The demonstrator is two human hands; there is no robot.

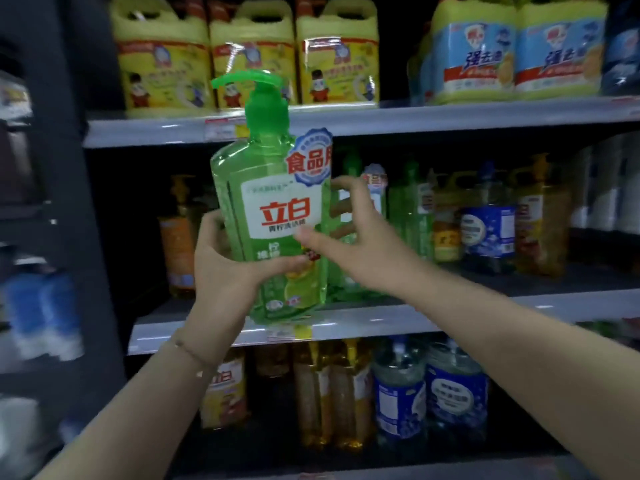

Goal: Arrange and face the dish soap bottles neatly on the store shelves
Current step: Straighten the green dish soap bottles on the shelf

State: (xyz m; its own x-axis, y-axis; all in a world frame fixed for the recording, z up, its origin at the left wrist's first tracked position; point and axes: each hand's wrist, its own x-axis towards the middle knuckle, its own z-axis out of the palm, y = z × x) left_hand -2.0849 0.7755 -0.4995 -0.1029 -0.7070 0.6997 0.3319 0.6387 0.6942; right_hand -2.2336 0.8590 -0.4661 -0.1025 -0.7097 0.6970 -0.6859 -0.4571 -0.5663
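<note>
A green pump-top dish soap bottle [270,188] with a white and red label is held up in front of the middle shelf [381,327], its label facing me and its base just above the shelf edge. My left hand [221,268] grips it low on the left side, with the thumb across the front. From the right, my right hand [360,247] holds the bottle's edge, thumb on the label and fingers curled behind it. More green bottles [410,216] stand on the shelf behind and to the right.
An orange bottle [178,244] stands at the shelf's left, with a gap beside it. Blue-label bottles [488,230] and amber ones stand to the right. Yellow jugs [252,64] fill the top shelf. On the lower shelf are amber bottles [329,393] and blue bottles [453,389].
</note>
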